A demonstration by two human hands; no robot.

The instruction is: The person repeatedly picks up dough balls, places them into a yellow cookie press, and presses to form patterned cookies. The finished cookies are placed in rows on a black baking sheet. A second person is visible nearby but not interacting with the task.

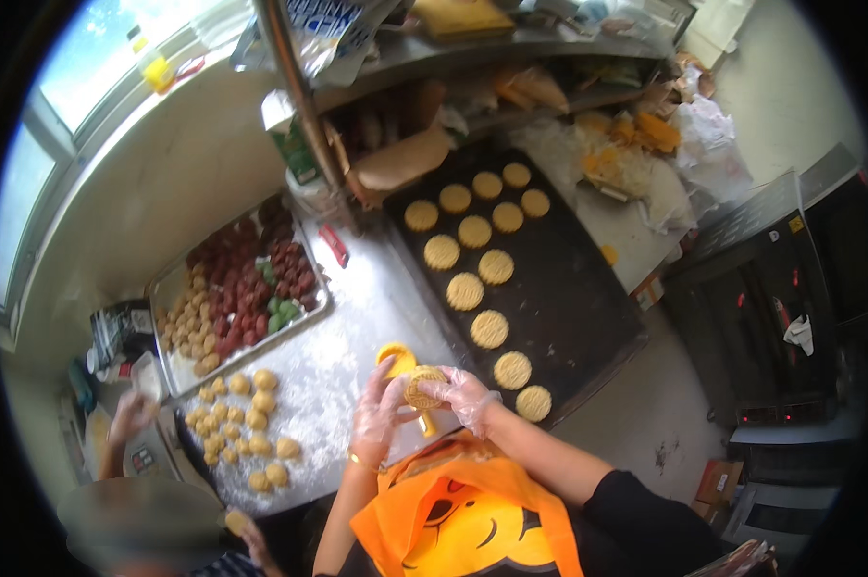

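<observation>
Between my two hands, both in clear plastic gloves, is a round mooncake (424, 387) with a pressed pattern. My right hand (470, 398) grips it with the thumb over its face. The fingers and thumb of my left hand (376, 412) close around its left side. A yellow plastic mooncake mould (396, 358) shows behind the mooncake, its handle emerging below; whether my left hand also touches it is unclear. Right of my hands, a black baking tray (571, 310) bears several patterned mooncakes (489, 329) in rows. Pale dough balls (259, 420) sit on the floured metal table (333, 404) to the left.
A metal tray (326, 299) of red, green and tan filling balls (243, 296) lies at the back left. Beside it is a red packet (332, 245). A metal post (304, 108) rises behind. A co-worker's gloved hand (133, 417) is at left. Black ovens (758, 310) stand right.
</observation>
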